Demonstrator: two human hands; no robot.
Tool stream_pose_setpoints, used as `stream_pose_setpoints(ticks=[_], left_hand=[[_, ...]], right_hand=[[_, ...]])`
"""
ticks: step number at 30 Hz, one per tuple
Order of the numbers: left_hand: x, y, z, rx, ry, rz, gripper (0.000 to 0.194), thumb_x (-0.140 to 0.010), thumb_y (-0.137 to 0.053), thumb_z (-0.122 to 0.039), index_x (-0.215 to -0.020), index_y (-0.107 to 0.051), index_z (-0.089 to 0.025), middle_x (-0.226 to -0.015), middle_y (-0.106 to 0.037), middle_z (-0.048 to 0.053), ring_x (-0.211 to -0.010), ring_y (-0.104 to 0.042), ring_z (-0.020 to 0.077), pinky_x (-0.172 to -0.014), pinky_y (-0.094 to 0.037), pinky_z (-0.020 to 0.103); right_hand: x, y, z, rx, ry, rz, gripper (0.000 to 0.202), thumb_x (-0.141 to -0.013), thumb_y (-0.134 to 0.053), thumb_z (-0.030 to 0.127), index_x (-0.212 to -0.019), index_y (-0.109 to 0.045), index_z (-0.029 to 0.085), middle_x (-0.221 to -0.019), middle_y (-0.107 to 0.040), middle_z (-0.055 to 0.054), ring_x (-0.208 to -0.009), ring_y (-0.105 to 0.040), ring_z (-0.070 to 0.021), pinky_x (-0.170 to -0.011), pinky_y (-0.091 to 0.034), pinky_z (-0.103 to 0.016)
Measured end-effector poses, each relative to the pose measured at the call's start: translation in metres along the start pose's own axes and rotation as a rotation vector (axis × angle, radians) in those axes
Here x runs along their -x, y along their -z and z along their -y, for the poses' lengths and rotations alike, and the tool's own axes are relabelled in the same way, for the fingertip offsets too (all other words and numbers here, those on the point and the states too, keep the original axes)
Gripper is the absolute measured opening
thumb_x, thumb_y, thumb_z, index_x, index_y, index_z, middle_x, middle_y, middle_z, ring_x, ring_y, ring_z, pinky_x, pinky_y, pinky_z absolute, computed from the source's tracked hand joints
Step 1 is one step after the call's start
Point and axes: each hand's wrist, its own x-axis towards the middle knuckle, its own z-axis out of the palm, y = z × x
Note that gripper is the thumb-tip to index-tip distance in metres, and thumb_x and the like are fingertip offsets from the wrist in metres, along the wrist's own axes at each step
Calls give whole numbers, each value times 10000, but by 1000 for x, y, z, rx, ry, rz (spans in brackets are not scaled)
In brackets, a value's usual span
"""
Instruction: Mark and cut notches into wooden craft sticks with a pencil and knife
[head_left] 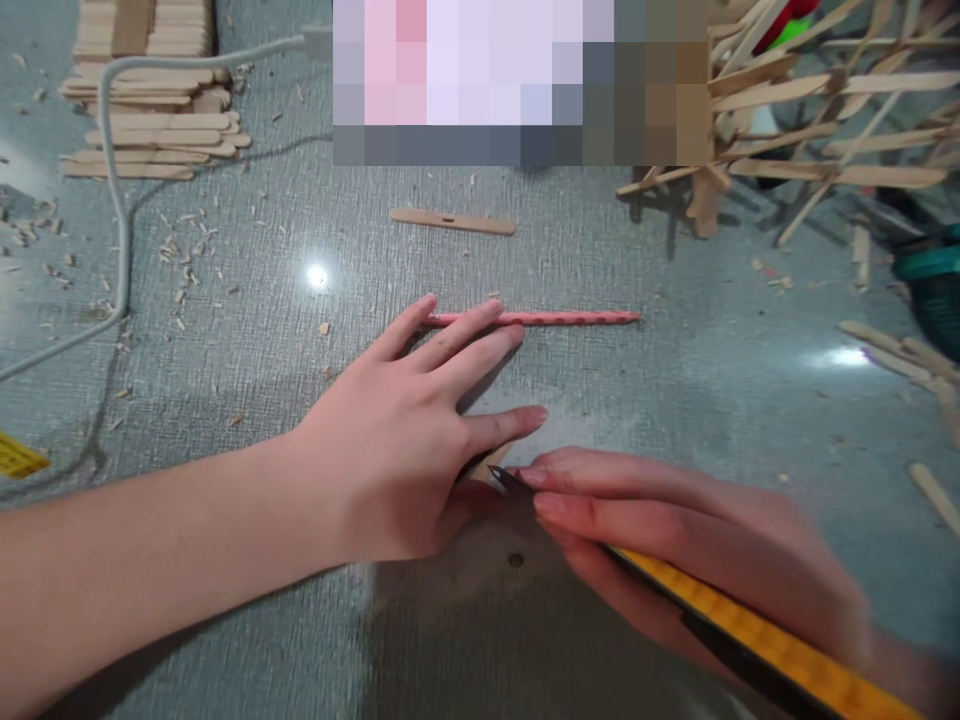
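Two-handed: pinches a yellow tool (750, 627) in the closed right hand (697, 540), aims at a wooden piece (486, 462) between thumb and index of the spread left hand (390, 430), spans a pink strip (574, 319). Leaves that piece seemingly unfinished; beyond, shows one slotted stick (469, 222), apparently done.

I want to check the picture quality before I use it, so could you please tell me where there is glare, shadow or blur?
Head view: two bright glare spots on the table, one left of the left hand, one at far right; head view: broad dark shadow below the hands; head view: right hand and yellow tool look slightly soft.
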Motion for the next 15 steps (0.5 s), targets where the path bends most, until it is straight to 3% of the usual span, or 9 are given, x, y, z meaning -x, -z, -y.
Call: stream_pose_setpoints(ticks=[6, 11, 15], left_hand=[[0, 0, 0, -11, 3, 4, 538, -883, -674, -486, -1386, -605, -307, -1581, -426, 112, -1512, -313, 379, -1231, -199, 632], [0, 0, -1, -13, 4, 9, 547, -876, -678, -502, -1382, -612, -305, -1581, -424, 129, -1512, -313, 378, -1231, -199, 626], [0, -2, -1, -12, 8, -3, 534, -875, -678, -490, -1370, -621, -298, -1579, -428, 123, -1511, -316, 375, -1233, -197, 627]], right_hand=[[3, -1, -6, 29, 77, 27, 315, -877, -597, 27, -1094, -634, 253, -984, -769, -30, -862, -774, -153, -733, -657, -206], [4, -4, -5, 6, 97, 14, 276, -863, -620, 10, -1059, -651, 202, -985, -762, -52, -862, -768, -131, -767, -632, -165], [8, -12, -2, -5, 63, -63, 242, -875, -657, 62, -1059, -676, 218, -1021, -767, -52, -925, -757, -156, -823, -642, -229]])
